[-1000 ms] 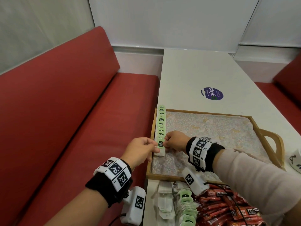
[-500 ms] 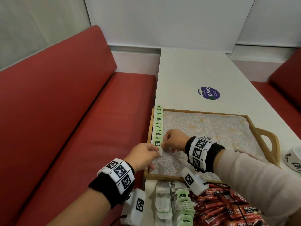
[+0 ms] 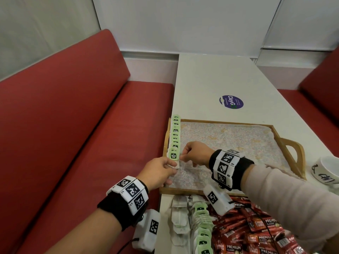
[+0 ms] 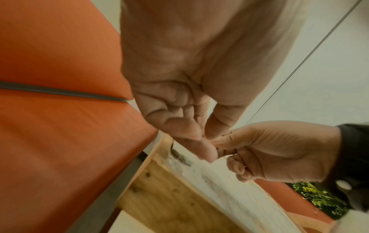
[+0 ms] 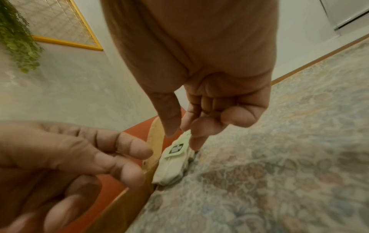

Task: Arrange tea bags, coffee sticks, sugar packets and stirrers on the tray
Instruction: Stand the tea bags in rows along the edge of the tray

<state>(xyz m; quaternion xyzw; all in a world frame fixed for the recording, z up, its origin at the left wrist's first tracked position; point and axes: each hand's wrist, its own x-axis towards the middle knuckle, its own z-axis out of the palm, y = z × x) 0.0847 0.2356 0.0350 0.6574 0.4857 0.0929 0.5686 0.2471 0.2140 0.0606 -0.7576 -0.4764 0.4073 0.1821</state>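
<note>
Only a row of tea bags (image 3: 175, 136) laid along the left edge of the tray (image 3: 291, 142), left hand (image 3: 158, 174) and right hand (image 3: 195, 153) both pinching the nearest bag, coffee sticks (image 3: 256, 235) and spare tea bags (image 3: 201, 222) waiting outside.

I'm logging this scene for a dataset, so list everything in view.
tray: one, wooden, patterned liner, on table
tea bag row: one, green-tagged, tray's left edge
loose tea bags: one pile, white-green, before tray
coffee sticks: one pile, red, right of that pile
sticker: one, purple, beyond tray
cup: one, white, right of tray
benches: two, red, flanking table
left hand: one, at row's near end
right hand: one, grip pinching row's nearest bag
</note>
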